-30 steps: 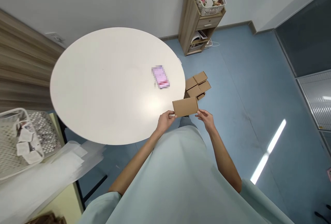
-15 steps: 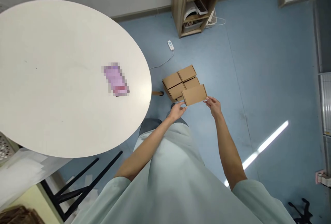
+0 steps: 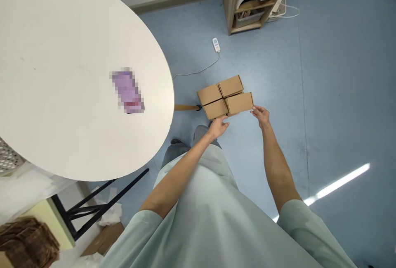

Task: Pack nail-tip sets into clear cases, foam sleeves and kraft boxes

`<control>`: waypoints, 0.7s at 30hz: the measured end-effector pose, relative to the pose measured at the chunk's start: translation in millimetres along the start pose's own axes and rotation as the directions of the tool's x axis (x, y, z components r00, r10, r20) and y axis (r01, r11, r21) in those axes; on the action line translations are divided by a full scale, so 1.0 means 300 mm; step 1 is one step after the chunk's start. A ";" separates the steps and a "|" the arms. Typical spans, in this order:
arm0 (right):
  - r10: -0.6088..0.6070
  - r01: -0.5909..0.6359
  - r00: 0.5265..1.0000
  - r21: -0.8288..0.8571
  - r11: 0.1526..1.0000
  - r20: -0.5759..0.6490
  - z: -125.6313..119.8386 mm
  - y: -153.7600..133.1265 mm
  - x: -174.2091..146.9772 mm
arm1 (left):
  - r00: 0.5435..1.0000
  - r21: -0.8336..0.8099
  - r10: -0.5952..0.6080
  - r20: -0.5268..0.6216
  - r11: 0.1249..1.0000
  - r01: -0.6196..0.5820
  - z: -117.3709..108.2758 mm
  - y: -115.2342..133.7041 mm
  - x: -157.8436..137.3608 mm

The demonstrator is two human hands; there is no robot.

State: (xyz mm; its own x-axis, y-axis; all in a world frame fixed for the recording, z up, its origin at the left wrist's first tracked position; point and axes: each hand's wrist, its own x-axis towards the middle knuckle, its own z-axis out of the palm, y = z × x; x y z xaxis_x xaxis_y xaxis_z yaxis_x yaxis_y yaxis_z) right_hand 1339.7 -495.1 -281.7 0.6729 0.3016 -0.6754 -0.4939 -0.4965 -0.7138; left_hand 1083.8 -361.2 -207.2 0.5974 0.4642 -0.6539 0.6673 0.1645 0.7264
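Note:
My right hand (image 3: 261, 116) pinches the right end of a flat brown cardboard box (image 3: 240, 103), fingers at its near corner. This box rests at the near right of a group of similar boxes and sticks out past the ones under it. My left hand (image 3: 218, 126) is at the near edge of the group, fingers stretched out and apart. Its fingertips are at the seam between the held box and the near-left box (image 3: 214, 109). Behind these lie a far-left box (image 3: 209, 93) and a far-right box (image 3: 231, 86). Lower boxes are mostly hidden.
A round white table (image 3: 93, 136) stands at left, with a blurred purple item (image 3: 127, 90) on it. A wooden table leg (image 3: 187, 107) reaches near the boxes. A white corded controller (image 3: 216, 45) lies on the blue floor. Beyond stands a wooden shelf unit (image 3: 231, 3).
The box between my hands has moved away from me and down onto the near-right place in the group. My left fingers have spread at its left end. The view has shifted.

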 end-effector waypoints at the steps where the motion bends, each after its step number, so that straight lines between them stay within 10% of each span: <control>1: 0.006 -0.006 1.000 -0.014 1.000 -0.011 0.010 0.004 0.021 | 0.999 0.011 -0.040 0.005 0.999 0.040 -0.014 0.001 -0.008; 11: 0.115 -0.116 0.993 -0.077 0.990 -0.017 0.097 0.024 0.111 | 0.988 0.031 -0.144 -0.049 0.989 0.146 -0.117 0.051 -0.070; 21: 0.051 -0.038 0.991 -0.107 0.994 0.120 0.173 -0.101 -0.141 | 0.990 -0.037 -0.129 -0.055 0.991 0.127 -0.221 0.152 -0.253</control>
State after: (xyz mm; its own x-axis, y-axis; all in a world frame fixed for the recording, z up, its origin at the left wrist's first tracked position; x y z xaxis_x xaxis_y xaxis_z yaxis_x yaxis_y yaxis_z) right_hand 1297.7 -450.4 -241.1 0.5756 0.3715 -0.7285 -0.4576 -0.5919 -0.6635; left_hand 1039.3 -331.2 -110.4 0.4810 0.4866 -0.7293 0.7210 0.2537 0.6448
